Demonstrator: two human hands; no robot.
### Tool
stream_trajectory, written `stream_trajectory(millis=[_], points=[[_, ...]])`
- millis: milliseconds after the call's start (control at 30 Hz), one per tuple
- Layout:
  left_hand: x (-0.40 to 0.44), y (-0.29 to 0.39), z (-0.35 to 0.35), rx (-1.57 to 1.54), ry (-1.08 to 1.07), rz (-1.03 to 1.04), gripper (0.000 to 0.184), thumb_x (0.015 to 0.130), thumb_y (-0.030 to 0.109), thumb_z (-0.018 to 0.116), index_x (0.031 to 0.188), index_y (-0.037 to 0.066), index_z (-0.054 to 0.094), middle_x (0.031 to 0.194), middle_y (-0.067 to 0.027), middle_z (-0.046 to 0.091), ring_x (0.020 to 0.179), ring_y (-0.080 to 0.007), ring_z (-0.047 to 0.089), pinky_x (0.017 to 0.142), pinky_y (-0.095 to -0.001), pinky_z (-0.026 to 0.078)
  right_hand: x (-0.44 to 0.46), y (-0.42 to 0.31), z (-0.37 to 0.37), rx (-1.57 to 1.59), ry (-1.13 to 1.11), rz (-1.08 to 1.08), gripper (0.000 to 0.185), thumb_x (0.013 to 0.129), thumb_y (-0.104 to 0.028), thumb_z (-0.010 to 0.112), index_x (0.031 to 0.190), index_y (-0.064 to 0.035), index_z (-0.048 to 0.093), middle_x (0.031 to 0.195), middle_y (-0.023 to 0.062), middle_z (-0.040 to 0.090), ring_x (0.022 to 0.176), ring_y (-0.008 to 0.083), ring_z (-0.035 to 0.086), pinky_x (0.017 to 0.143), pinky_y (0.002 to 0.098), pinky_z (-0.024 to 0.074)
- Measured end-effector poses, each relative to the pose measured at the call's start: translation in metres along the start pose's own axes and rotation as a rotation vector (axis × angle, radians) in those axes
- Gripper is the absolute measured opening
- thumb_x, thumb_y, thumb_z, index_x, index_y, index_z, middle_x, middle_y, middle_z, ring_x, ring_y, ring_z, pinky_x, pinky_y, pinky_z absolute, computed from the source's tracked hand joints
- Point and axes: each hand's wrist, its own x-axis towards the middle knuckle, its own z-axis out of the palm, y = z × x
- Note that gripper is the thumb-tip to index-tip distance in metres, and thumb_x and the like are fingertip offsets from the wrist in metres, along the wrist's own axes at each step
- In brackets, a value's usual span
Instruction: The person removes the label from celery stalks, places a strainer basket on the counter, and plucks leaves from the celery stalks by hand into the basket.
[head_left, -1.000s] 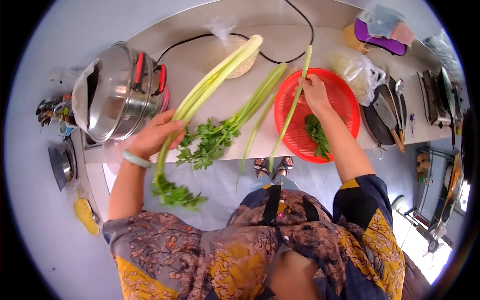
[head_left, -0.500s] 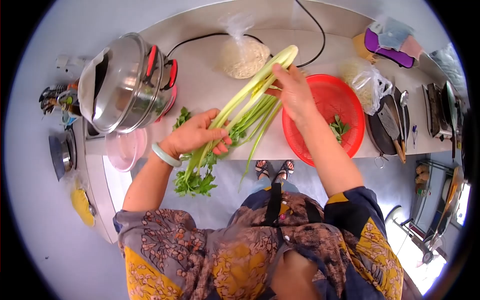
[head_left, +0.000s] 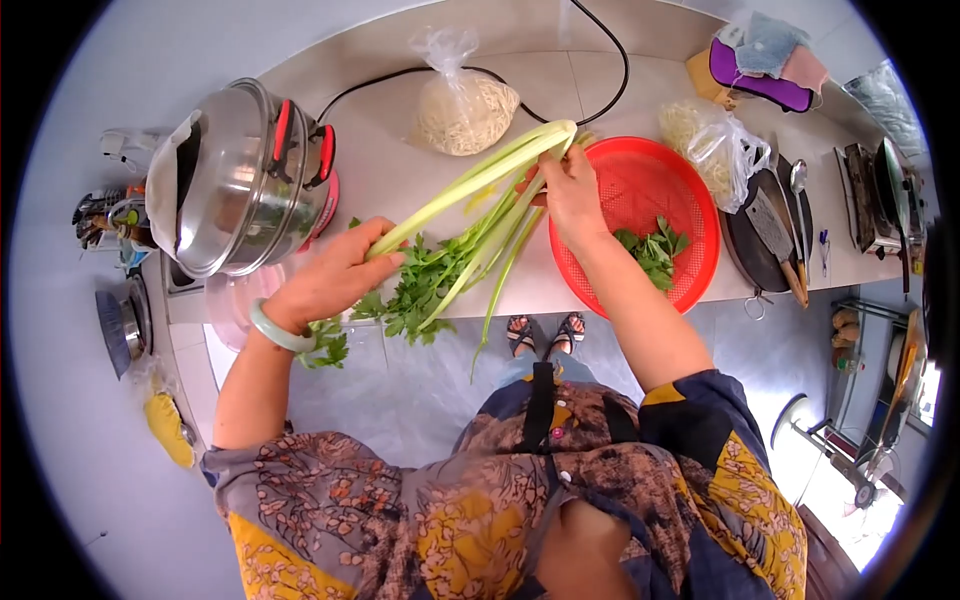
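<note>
Left hand (head_left: 330, 278) closed round celery stalks (head_left: 476, 179), right hand (head_left: 577, 200) pinching near their base — I judge uneven pulling could snap one.

Shows a smooth, pale bluish wall (head_left: 90, 440) beside a long, light beige tiled surface (head_left: 380, 140). Has a glossy grey floor (head_left: 740, 350) below, a dark metal rack (head_left: 868, 303) at right and (lower down) a glaring white patch of light (head_left: 850, 530).

A kitchen, with a long pale counter (head_left: 385, 130).
It is marked as such by a lidded metal pot (head_left: 235, 190), a red colander (head_left: 645, 185), a cleaver (head_left: 769, 230) laid beside a spoon (head_left: 798, 178), bagged food (head_left: 465, 115) and leafy green stalks (head_left: 475, 179).
</note>
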Motion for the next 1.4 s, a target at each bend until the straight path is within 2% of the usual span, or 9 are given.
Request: stream_trajectory(millis=[267, 367, 500, 667, 733, 833, 1033, 1167, 1400], points=[[-0.039, 0.021, -0.045, 0.169, -0.005, 0.026, 0.022, 0.096, 0.02, 0.054, 0.106, 0.001, 0.055, 0.077, -0.0087, 0.051, 0.074, -0.0166, 0.048, 0.069, -0.0325, 0.042, -0.002, 0.062, -0.018, -0.535, -0.008, -0.108, 0.016, 0.098, -0.013, 0.048, 0.102, 0.0011, 0.042, 0.073, 0.0114, 0.059, 0.059, 0.0199, 0.062, 0.058, 0.0371, 0.0522], [-0.056, 0.014, -0.067, 0.204, 0.06, 0.087, 0.023, 0.097, 0.021, 0.052, 0.109, 0.002, 0.056, 0.073, -0.0035, 0.049, 0.067, -0.0117, 0.047, 0.061, -0.0284, 0.041, 0.01, 0.074, -0.035, -0.152, 0.068, 0.058, 0.013, 0.099, -0.014, 0.045, 0.101, -0.0008, 0.042, 0.074, 0.0091, 0.056, 0.058, 0.0186, 0.06, 0.057, 0.0346, 0.053], [-0.066, 0.015, -0.074, -0.271, -0.054, -0.22, 0.028, 0.101, 0.028, 0.046, 0.115, 0.007, 0.058, 0.064, 0.0062, 0.043, 0.051, -0.0004, 0.037, 0.043, -0.0177, 0.027, -0.006, 0.053, -0.028, 0.01, 0.051, 0.031, 0.014, 0.1, -0.017, 0.046, 0.099, -0.0034, 0.044, 0.075, 0.0065, 0.054, 0.058, 0.0165, 0.057, 0.057, 0.0316, 0.0526], [-0.023, -0.031, -0.014, -0.727, -0.19, -0.099, 0.031, 0.101, 0.029, 0.043, 0.104, 0.001, 0.057, 0.067, 0.0, 0.05, 0.044, -0.0071, 0.046, 0.037, -0.0211, 0.038, -0.019, 0.018, -0.014, 0.353, -0.051, 0.076, 0.018, 0.097, -0.021, 0.055, 0.095, -0.0051, 0.046, 0.079, 0.0042, 0.055, 0.057, 0.0095, 0.046, 0.049, 0.0236, 0.0403], [-0.009, -0.031, 0.007, -0.914, -0.259, -0.102, 0.034, 0.101, 0.031, 0.043, 0.103, -0.001, 0.056, 0.067, -0.0008, 0.05, 0.045, -0.0095, 0.049, 0.036, -0.023, 0.041, -0.028, -0.003, -0.006, 0.453, -0.09, 0.078, 0.026, 0.094, -0.021, 0.061, 0.11, -0.0041, 0.05, 0.083, 0.0046, 0.056, 0.057, 0.008, 0.041, 0.046, 0.0201, 0.032], [0.008, -0.028, 0.033, -1.048, -0.402, -0.114, 0.039, 0.102, 0.035, 0.04, 0.102, -0.001, 0.057, 0.065, -0.0017, 0.048, 0.045, -0.0117, 0.05, 0.038, -0.0262, 0.044, -0.034, -0.02, 0.002, 0.561, -0.186, 0.08, 0.04, 0.091, -0.017, 0.065, 0.125, -0.0018, 0.051, 0.086, 0.006, 0.058, 0.06, 0.0086, 0.047, 0.044, 0.019, 0.0304], [0.03, -0.031, 0.062, -1.016, -0.541, -0.101, 0.041, 0.103, 0.036, 0.036, 0.117, 0.0, 0.052, 0.074, -0.008, 0.059, 0.059, -0.0188, 0.062, 0.052, -0.034, 0.057, -0.027, -0.022, -0.007, 0.437, -0.154, 0.008, 0.021, 0.088, -0.012, 0.068, 0.104, -0.0023, 0.058, 0.08, 0.003, 0.057, 0.056, 0.0077, 0.049, 0.044, 0.0203, 0.0306], [0.032, -0.018, 0.063, -0.933, -0.424, -0.092, 0.035, 0.101, 0.029, 0.047, 0.124, 0.003, 0.045, 0.098, -0.0122, 0.059, 0.071, -0.0178, 0.065, 0.058, -0.0315, 0.057, -0.028, -0.017, -0.008, 0.348, -0.053, 0.0, 0.014, 0.089, -0.013, 0.068, 0.093, -0.0045, 0.058, 0.077, 0.0014, 0.058, 0.053, 0.0062, 0.048, 0.044, 0.0203, 0.0316], [0.043, -0.009, 0.068, -0.683, -0.306, 0.031, 0.038, 0.096, 0.03, 0.058, 0.12, 0.001, 0.05, 0.093, -0.0058, 0.06, 0.073, -0.0128, 0.062, 0.068, -0.0276, 0.054, -0.029, -0.009, 0.001, 0.273, -0.041, 0.015, 0.016, 0.089, -0.017, 0.068, 0.093, -0.0053, 0.058, 0.075, 0.0002, 0.059, 0.052, 0.0051, 0.048, 0.043, 0.0196, 0.0336]])
